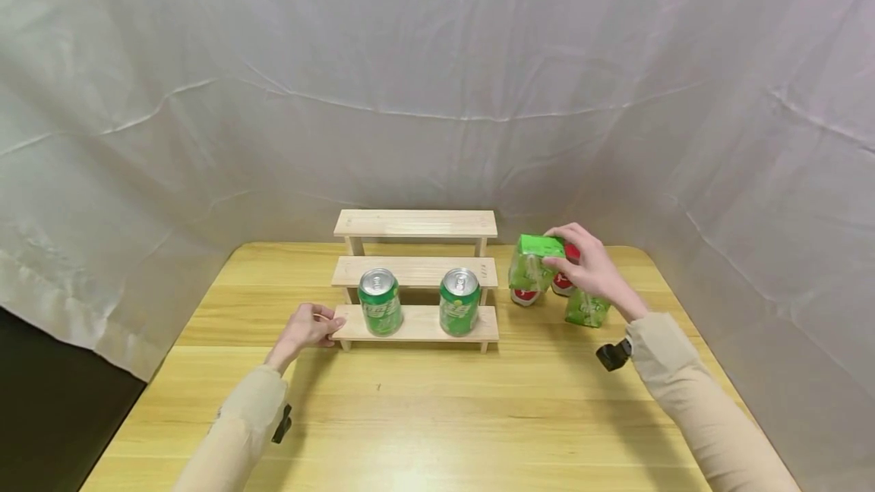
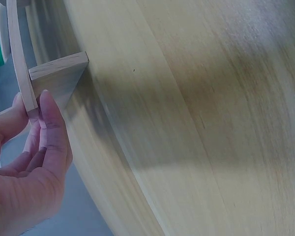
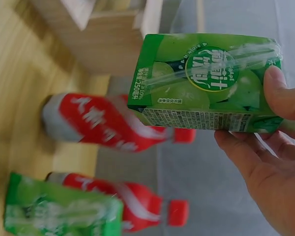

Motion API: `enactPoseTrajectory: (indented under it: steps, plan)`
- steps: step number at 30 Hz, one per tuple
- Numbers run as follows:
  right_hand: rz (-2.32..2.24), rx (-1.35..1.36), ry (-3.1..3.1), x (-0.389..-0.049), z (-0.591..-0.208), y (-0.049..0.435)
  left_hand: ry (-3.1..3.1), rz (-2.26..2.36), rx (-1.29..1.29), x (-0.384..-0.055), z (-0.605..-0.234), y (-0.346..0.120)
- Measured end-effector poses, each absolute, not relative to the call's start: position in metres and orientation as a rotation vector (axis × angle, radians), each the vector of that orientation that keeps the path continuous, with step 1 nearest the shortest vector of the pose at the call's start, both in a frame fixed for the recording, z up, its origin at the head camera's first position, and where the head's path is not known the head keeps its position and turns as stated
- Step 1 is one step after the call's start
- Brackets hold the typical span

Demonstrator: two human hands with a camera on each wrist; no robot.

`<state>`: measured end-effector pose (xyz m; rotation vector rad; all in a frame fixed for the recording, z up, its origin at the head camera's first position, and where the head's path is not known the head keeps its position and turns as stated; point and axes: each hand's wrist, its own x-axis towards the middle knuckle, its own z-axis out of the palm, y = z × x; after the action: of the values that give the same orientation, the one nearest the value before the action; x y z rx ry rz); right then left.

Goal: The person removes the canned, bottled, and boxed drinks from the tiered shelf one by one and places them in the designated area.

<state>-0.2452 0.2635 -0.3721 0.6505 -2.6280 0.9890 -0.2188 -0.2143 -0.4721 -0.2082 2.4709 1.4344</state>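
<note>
My right hand point(image 1: 589, 264) grips a green grape juice box point(image 3: 206, 81) by its top end, thumb on one side and fingers on the other. The box is held up off the table, a straw in clear wrap across its face. My left hand point(image 1: 311, 327) pinches the left end of the lowest step of a wooden three-step rack point(image 1: 417, 223), thumb above and fingers beneath. Two green soda cans stand upright on that step, a left can point(image 1: 380, 304) and a right can point(image 1: 459, 302).
Right of the rack stand two red-labelled bottles with red caps, one bottle point(image 3: 103, 120) partly behind the held box. A second green juice box point(image 1: 586, 308) stands in front of the other bottle point(image 3: 132, 199). Grey-white curtain point(image 1: 437, 97) hangs behind the wooden table point(image 1: 437, 416).
</note>
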Motion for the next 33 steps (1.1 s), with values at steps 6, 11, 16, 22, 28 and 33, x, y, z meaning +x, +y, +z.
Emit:
enactPoseTrajectory:
  steps: [6,11,16,22,28,33]
  plan:
    - [0.948,0.649,-2.697,-0.248,-0.395,0.277,2.463,1.442,-0.209,-0.219,-0.473,-0.215]
    - [0.899,0.656,-2.73,-0.253,-0.416,0.279,2.438,1.482,-0.158,-0.218,-0.473,-0.218]
    - [0.893,0.654,-2.761,-0.256,-0.432,0.277,2.442,1.476,-0.182,-0.218,-0.471,-0.216]
    - [0.909,0.644,-2.795,-0.258,-0.445,0.276,2.457,1.444,-0.226,-0.217,-0.47,-0.211]
    - [0.872,0.626,-2.836,-0.257,-0.453,0.28,2.464,1.438,-0.213,-0.218,-0.471,-0.212]
    - [0.9,0.62,-2.846,-0.257,-0.454,0.282,2.471,1.43,-0.206,-0.219,-0.473,-0.214]
